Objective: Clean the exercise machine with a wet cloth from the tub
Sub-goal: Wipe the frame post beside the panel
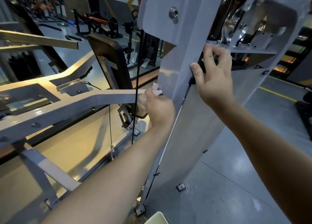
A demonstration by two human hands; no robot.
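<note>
Here, left hand (158, 110) pinches cloth (157, 90) beside black cable (137, 75); right hand (216, 78) clasps upright (184, 46).

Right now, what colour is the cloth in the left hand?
Whitish cloth, faintly pink; head view.

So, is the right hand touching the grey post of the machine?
Touching. The head view shows the right hand gripping the grey post at its edge, thumb pressed on the face, fingers curled behind it.

tub (156, 218) mostly off-frame (bottom edge)
</note>
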